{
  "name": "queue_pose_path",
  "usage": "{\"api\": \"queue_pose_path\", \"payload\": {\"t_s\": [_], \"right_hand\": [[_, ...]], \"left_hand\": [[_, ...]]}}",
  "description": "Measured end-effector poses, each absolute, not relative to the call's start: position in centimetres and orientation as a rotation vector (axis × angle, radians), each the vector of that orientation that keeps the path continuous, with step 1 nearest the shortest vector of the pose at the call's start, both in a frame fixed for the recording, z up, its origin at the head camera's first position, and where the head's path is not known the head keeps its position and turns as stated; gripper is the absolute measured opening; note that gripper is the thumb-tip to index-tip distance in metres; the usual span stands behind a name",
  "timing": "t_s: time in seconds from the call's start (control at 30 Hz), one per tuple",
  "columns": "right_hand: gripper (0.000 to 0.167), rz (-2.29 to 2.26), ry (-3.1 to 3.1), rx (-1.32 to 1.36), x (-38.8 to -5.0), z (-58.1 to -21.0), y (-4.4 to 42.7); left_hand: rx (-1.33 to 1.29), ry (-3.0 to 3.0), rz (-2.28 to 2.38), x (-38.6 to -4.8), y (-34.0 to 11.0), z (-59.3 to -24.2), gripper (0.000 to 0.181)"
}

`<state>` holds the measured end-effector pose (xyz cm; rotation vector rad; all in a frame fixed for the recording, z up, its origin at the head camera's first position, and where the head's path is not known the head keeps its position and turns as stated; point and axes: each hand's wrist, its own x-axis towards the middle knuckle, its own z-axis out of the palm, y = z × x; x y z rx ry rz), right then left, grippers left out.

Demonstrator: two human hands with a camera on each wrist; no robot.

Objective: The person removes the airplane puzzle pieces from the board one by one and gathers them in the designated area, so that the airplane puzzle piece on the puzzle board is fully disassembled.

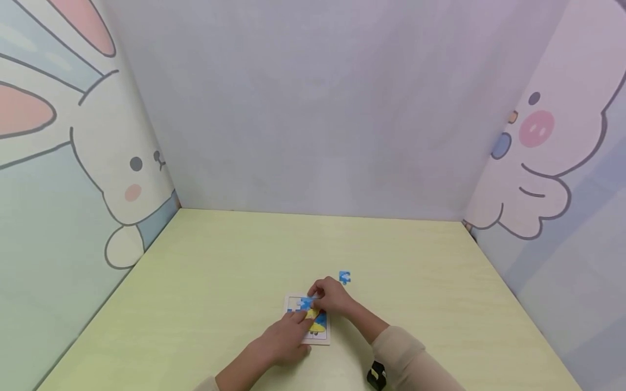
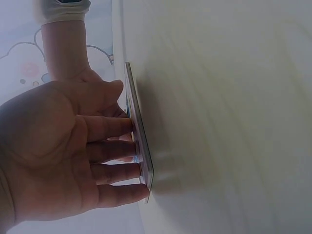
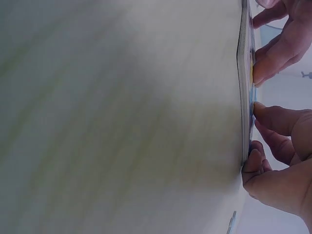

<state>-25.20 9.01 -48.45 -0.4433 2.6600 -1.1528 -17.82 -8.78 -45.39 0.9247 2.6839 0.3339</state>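
One puzzle tray (image 1: pixel 320 342) is lying at lower centre of the head view, holding blue-and-yellow pieces (image 1: pixel 318 327); one loose piece (image 1: pixel 344 277) is lying above it. Two hands are touching the tray: the left hand (image 1: pixel 286 339) is resting extended fingers, its palm showing only in the left wrist view; the right hand (image 1: pixel 333 296) is bending its fingers, whether pinching a piece I cannot tell.

We see a faintly grained, pale yellow-green desk (image 1: pixel 205 282), a blue-and-yellow jigsaw puzzle (image 1: pixel 318 327) in a cream frame (image 1: pixel 320 342), and a blue-and-white loose piece (image 1: pixel 344 277). The right sleeve (image 1: pixel 398 347) is beige. Left, we find a grey-outlined white rabbit (image 1: pixel 105 163), pink-cheeked; right, a white cartoon animal (image 1: pixel 557 141) with a pink patch; far, a plain pale lilac-grey wall (image 1: pixel 318 108).
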Motion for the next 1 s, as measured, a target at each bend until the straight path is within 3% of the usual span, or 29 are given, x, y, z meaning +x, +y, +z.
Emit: {"api": "queue_pose_path", "payload": {"t_s": [0.63, 1.0], "right_hand": [[0.014, -1.081, 2.666, -0.253, -24.9, -47.5, 7.2], [0.018, -1.147, 2.616, -0.271, -24.8, -47.5, 7.4]], "left_hand": [[0.935, 2.728, 0.273, -17.5, -8.6, -45.3, 0.053], [0.953, 2.727, 0.273, -17.5, -8.8, -45.4, 0.053]]}}
